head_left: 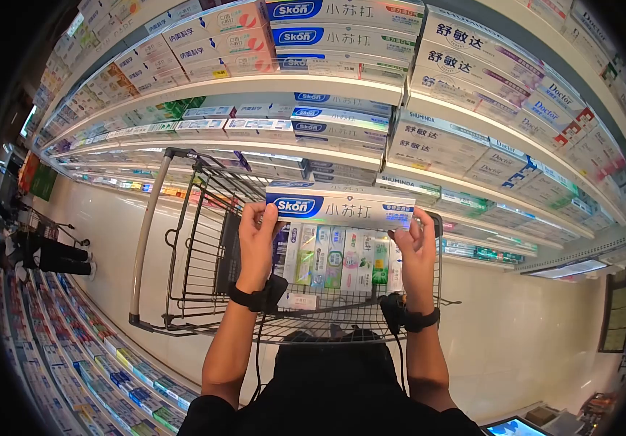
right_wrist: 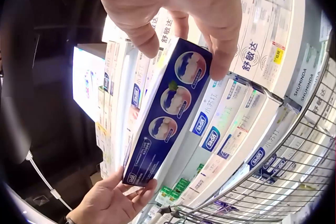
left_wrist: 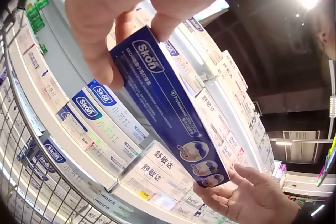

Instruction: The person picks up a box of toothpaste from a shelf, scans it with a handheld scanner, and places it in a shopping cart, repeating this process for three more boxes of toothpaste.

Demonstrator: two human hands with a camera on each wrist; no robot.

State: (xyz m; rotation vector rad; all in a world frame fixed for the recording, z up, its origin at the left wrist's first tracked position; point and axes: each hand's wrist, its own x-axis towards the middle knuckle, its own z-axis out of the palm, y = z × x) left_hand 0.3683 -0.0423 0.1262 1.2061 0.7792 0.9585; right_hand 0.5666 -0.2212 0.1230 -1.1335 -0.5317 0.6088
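A Skon toothpaste box, white with a blue logo end on the front, is held level in front of the body. My left hand grips its left end, thumb near the logo. At the opposite end my right hand pinches it with curled fingers. Both wrist views show the box's dark blue back with round tooth pictures. Behind and below it, a row of upright toothpaste boxes stands in the shopping cart, their tops partly hidden by the held box.
The wire cart stands right before me. Beyond it rise shelves with stacked Skon boxes and Shuminda boxes. Another shelf of goods runs along the lower left. A person in dark trousers is at far left.
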